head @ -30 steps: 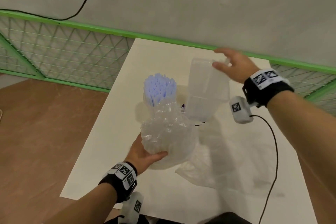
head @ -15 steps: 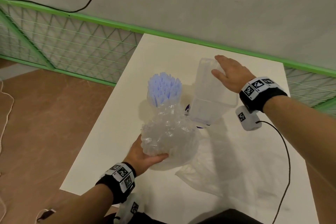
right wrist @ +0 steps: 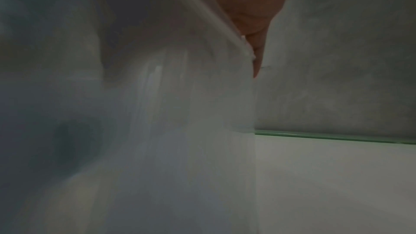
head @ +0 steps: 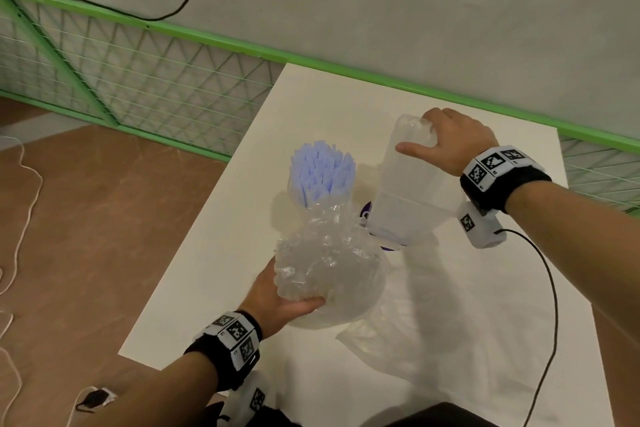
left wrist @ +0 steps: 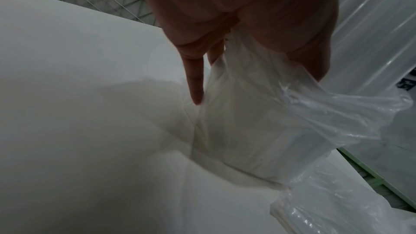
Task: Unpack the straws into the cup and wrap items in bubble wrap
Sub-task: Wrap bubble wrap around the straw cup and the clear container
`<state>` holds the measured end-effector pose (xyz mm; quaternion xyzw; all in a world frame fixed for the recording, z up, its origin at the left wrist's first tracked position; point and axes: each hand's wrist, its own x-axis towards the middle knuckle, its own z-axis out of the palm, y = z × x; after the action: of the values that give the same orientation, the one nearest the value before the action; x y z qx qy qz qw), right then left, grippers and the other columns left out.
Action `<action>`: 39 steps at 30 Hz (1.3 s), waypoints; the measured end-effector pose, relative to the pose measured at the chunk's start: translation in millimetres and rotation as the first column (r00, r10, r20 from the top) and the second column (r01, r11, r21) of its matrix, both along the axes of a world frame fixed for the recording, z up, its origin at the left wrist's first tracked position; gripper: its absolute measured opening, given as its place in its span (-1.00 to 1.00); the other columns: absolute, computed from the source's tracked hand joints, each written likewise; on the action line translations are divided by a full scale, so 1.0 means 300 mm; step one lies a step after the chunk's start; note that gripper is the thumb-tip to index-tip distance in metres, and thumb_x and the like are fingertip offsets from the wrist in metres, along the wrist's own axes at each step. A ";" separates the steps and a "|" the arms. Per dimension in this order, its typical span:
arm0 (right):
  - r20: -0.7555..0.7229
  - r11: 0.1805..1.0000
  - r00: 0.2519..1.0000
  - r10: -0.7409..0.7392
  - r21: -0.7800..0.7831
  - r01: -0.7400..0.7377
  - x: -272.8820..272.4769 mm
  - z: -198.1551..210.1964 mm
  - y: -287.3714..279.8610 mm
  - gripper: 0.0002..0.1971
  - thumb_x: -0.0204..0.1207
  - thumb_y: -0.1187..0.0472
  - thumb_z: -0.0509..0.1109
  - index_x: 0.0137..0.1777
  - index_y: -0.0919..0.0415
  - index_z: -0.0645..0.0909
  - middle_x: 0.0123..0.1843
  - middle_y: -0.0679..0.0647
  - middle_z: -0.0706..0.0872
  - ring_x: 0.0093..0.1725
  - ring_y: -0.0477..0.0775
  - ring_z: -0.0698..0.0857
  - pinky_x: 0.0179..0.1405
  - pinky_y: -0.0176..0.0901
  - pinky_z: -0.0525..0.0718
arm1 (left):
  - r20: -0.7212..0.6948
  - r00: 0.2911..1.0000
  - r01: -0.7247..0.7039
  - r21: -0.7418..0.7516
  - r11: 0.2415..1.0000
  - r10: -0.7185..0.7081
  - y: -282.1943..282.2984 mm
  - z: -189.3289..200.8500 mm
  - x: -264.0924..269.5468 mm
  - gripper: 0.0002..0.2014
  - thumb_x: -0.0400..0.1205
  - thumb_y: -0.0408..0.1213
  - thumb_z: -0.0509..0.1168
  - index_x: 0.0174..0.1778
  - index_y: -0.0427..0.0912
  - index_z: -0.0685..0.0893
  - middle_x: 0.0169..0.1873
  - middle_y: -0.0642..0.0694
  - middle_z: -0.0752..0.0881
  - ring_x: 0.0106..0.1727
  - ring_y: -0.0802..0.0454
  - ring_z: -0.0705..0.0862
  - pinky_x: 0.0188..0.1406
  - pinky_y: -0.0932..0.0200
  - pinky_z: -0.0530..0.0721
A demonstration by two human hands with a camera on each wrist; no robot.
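Note:
A bundle of pale blue straws [head: 322, 172] stands upright in a cup hidden under crumpled bubble wrap [head: 329, 267]. My left hand [head: 280, 298] grips the wrapped bundle from the near left side; in the left wrist view its fingers [left wrist: 194, 81] lie against the clear film [left wrist: 281, 113]. My right hand [head: 446, 139] holds the top far corner of a tall clear plastic box [head: 408, 191], which stands on end on the table just right of the straws. In the right wrist view the box wall [right wrist: 157, 113] fills the left half, with a fingertip [right wrist: 256, 56] over its edge.
The white table [head: 485, 305] has its left edge close to the bundle. A loose clear plastic sheet [head: 398, 350] lies at the near middle. Something purple [head: 367, 211] shows behind the box's base. A green mesh fence [head: 138, 80] and grey wall run behind. A black cable [head: 550, 305] trails from my right wrist.
My right hand has lowered the clear box toward me, from above the table's far edge down until it stands beside the straws. My left hand has kept its hold on the wrapped bundle.

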<state>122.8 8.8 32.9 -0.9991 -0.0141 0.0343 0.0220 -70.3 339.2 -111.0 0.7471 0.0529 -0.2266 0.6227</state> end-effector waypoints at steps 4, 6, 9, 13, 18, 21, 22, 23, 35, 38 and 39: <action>0.019 1.000 1.000 0.016 -0.005 -0.016 0.031 -0.026 0.012 -0.29 0.47 -0.49 0.15 0.26 0.15 0.40 0.17 0.17 0.68 0.04 0.32 0.66 -0.08 0.09 0.54 | 0.041 0.999 0.014 0.025 1.000 -0.015 -0.004 0.006 0.008 -0.17 0.19 0.09 0.73 0.35 -0.15 0.65 0.16 0.01 0.81 0.25 0.02 0.75 0.42 -0.13 0.60; 0.054 1.000 0.998 0.027 -0.007 -0.027 0.047 -0.033 0.007 -0.39 0.57 -0.40 0.10 0.22 0.17 0.42 0.14 0.22 0.70 0.01 0.35 0.66 -0.11 0.07 0.51 | 0.038 0.999 0.010 0.021 1.000 -0.011 -0.004 0.006 0.007 -0.17 0.20 0.08 0.73 0.36 -0.13 0.64 0.17 0.02 0.80 0.25 0.03 0.75 0.42 -0.13 0.60; 0.092 0.999 0.995 0.044 0.011 -0.045 0.070 -0.037 -0.008 -0.49 0.66 -0.28 0.06 0.22 0.17 0.48 0.07 0.26 0.74 -0.01 0.35 0.66 -0.07 0.07 0.53 | 0.040 0.999 0.023 0.033 0.999 -0.025 -0.006 0.010 0.009 -0.18 0.21 0.09 0.72 0.37 -0.08 0.63 0.18 0.04 0.80 0.26 0.05 0.75 0.41 -0.11 0.61; 0.101 0.995 0.992 0.078 0.061 -0.085 0.068 -0.034 -0.008 -0.49 0.66 -0.33 -0.02 0.35 -0.02 0.47 0.13 0.22 0.75 0.09 0.36 0.67 0.00 0.11 0.55 | 0.037 0.999 0.022 0.035 0.999 -0.024 -0.006 0.007 0.009 -0.19 0.21 0.10 0.72 0.36 -0.09 0.64 0.17 0.05 0.80 0.26 0.06 0.75 0.42 -0.11 0.60; -0.092 0.976 0.975 0.200 -0.066 -0.207 0.061 -0.031 -0.008 -0.36 0.64 -0.35 -0.12 0.67 -0.14 -0.01 0.67 -0.02 0.31 0.55 0.25 0.36 0.31 0.36 0.40 | 0.036 0.999 0.026 0.036 0.999 -0.028 -0.005 0.008 0.009 -0.18 0.21 0.13 0.71 0.35 -0.11 0.65 0.16 0.06 0.80 0.25 0.07 0.75 0.42 -0.11 0.60; -0.101 0.970 0.974 0.205 -0.109 -0.216 0.056 -0.018 -0.006 -0.21 0.52 -0.51 -0.24 0.69 -0.15 -0.10 0.73 -0.14 0.11 0.65 0.15 0.18 0.43 0.35 0.22 | 0.049 0.998 0.023 0.049 0.999 -0.026 -0.005 0.013 0.009 -0.17 0.21 0.14 0.70 0.37 -0.11 0.63 0.17 0.08 0.80 0.26 0.09 0.74 0.42 -0.10 0.61; -0.081 0.973 0.975 0.205 -0.090 -0.212 0.050 -0.011 -0.006 -0.19 0.50 -0.51 -0.26 0.69 -0.15 -0.11 0.74 -0.18 0.05 0.67 0.12 0.12 0.47 0.33 0.16 | 0.056 0.998 0.022 0.055 0.998 -0.025 -0.005 0.014 0.006 -0.16 0.21 0.14 0.70 0.37 -0.09 0.63 0.17 0.08 0.79 0.26 0.09 0.74 0.41 -0.10 0.61; -0.035 0.976 0.978 0.208 -0.052 -0.209 0.044 0.001 -0.003 -0.21 0.51 -0.49 -0.23 0.69 -0.13 -0.08 0.74 -0.19 0.03 0.68 0.10 0.08 0.49 0.31 0.12 | 0.061 0.998 0.023 0.056 0.998 -0.026 -0.004 0.014 0.008 -0.16 0.21 0.14 0.70 0.38 -0.08 0.62 0.18 0.08 0.79 0.27 0.08 0.74 0.41 -0.10 0.61; 0.380 0.673 0.887 0.261 0.587 -0.450 -0.455 0.193 0.209 -0.58 0.25 0.58 0.14 -0.01 0.28 0.69 -0.12 0.05 0.74 -0.16 -0.05 0.71 -0.09 -0.12 0.69 | 0.088 0.995 0.043 0.044 0.998 -0.047 0.001 0.016 0.009 -0.22 0.26 0.08 0.70 0.37 -0.09 0.63 0.19 0.04 0.79 0.28 0.06 0.73 0.41 -0.12 0.61; 0.180 0.645 0.919 0.351 0.665 -0.377 -0.582 0.133 0.249 -0.52 0.36 0.40 0.36 0.31 0.13 0.56 0.27 -0.08 0.62 0.23 -0.03 0.65 0.13 -0.19 0.64 | 0.059 0.998 0.030 0.009 1.000 -0.030 -0.001 0.014 0.008 -0.21 0.24 0.05 0.71 0.37 -0.09 0.63 0.19 0.03 0.79 0.28 0.07 0.73 0.42 -0.13 0.60; 0.132 0.641 0.917 0.376 0.677 -0.360 -0.610 0.106 0.257 -0.45 0.38 0.32 0.45 0.39 0.07 0.50 0.40 -0.11 0.54 0.36 -0.05 0.58 0.23 -0.22 0.59 | 0.061 0.998 0.023 0.005 1.000 -0.023 -0.001 0.015 0.008 -0.20 0.23 0.05 0.71 0.38 -0.08 0.62 0.19 0.03 0.79 0.28 0.08 0.73 0.42 -0.12 0.61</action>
<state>-60.2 86.0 64.6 -0.8936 -0.2283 0.0407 0.3844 -67.9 338.9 -106.6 0.7554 0.0258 -0.2109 0.6198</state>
